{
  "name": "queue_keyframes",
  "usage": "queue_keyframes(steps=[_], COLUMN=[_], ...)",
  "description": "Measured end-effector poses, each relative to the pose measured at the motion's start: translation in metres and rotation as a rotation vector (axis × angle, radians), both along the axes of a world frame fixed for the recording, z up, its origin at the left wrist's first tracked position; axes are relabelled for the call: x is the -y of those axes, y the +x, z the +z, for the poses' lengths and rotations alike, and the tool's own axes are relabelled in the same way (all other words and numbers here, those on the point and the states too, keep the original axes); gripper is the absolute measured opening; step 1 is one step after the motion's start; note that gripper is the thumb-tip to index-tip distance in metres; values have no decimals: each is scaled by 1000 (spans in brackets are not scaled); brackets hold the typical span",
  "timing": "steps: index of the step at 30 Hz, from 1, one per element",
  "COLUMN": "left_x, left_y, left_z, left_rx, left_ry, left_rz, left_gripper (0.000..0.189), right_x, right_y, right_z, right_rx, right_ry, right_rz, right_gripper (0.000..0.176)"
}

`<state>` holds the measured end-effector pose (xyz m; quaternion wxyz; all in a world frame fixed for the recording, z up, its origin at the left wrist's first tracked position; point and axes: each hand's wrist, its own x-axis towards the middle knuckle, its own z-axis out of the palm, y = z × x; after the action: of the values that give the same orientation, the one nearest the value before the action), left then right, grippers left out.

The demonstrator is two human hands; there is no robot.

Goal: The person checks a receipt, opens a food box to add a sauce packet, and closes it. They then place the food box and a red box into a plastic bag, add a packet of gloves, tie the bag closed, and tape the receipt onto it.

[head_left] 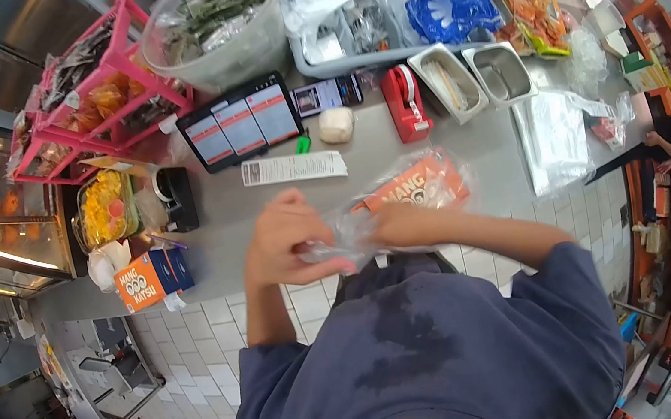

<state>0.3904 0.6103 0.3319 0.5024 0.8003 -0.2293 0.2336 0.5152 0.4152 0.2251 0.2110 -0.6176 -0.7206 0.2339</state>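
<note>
An orange box [429, 182] with white lettering lies inside a clear plastic bag [348, 236] at the near edge of the steel counter. Both hands are at the bag's gathered end. My left hand [288, 238] is closed on the thin plastic, its fingers curled. Beside the box, my right hand [395, 227] grips the bunched plastic too; its fingers are partly hidden by the hand itself. A printed receipt [293, 169] lies flat just beyond my left hand.
A red tape dispenser [405, 104], two metal containers [503, 73] and a tablet [240, 123] stand beyond the hands. Left are another orange box [143, 283] and a food tray [106, 207]. A pink rack [102, 97] and grey bin [347, 56] line the back.
</note>
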Motion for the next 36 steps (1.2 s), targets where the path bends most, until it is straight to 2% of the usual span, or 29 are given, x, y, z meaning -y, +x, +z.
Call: queue_keyframes(steps=[1,2,4,6,8,10,11,12,14,15,17,18,20,21,22,23,24,25,26,27,28,29,30,31,32,33,34,35,36], left_x=[-8,-14,-18,-16,-7,3,7,8,5,-2,-14,-16,-25,-27,-28,-27,-26,-23,-17,12,49,78,93,89,81,77,78,83,93], left_y=[-5,-7,-8,-7,-2,-1,-2,-9,-26,-33,-50,-48,-35,-40,-46,-53,-57,-56,-53,-39,-18,3,18,19,18,21,28,38,44], left_z=[0,-2,-9,-14,-16,-14,-12,-12,-19,-27,-40,-35,-20,-19,-26,-45,-67,-104,-130,-130,-131,-139,-145,-144,-142,-138,-135,-124,-117], left_rx=[-24,-46,-64,-85,13,20,36,37,15,10,-56,-81,0,-89,-80,-276,-476,-723,-975,-848,-721,-612,-491,-482,-593,-703,-699,-390,-92], left_ry=[20,45,26,12,-202,-259,-311,-305,-195,-192,-219,-217,59,259,254,205,155,311,465,419,373,205,35,36,-167,-375,-383,-90,193], left_rz=[56,114,143,174,126,127,124,125,315,332,426,445,302,269,280,371,454,304,145,149,153,190,226,234,270,299,302,250,194], left_gripper=[33,33,32,31,33,34,36,36,49,49,74,74,94,112,112,118,124,128,132,129,126,111,97,97,76,56,56,49,42], right_x=[20,40,53,67,77,76,65,64,64,65,71,76,92,102,111,116,120,124,108,87,78,70,68,67,61,50,38,31,27], right_y=[11,29,45,31,15,4,5,9,23,28,35,40,48,55,65,72,67,57,39,21,18,18,14,11,10,9,5,-1,-7], right_z=[28,46,127,152,147,114,98,98,106,124,177,185,191,176,145,110,68,22,-18,-46,-62,-70,-60,-39,-25,-21,-18,-18,-21], right_rx=[69,211,513,424,326,129,120,119,530,526,383,362,93,85,-26,-132,-63,-4,-86,-173,-26,126,125,-155,-434,-427,-555,-691,-701], right_ry=[-73,132,-955,-855,-752,-324,-203,-197,-435,-430,-678,-678,-171,-178,-38,115,-3,-124,-59,4,132,261,266,215,161,165,203,229,197], right_rz=[25,-142,-283,-219,-166,-426,-508,-507,-446,-428,-48,-23,42,47,-287,-615,-621,-629,-709,-789,-653,-515,-509,-570,-628,-627,-679,-731,-730], right_gripper=[23,21,20,23,26,31,31,31,26,26,29,29,52,52,66,84,92,103,99,95,84,74,74,61,48,48,40,32,32])
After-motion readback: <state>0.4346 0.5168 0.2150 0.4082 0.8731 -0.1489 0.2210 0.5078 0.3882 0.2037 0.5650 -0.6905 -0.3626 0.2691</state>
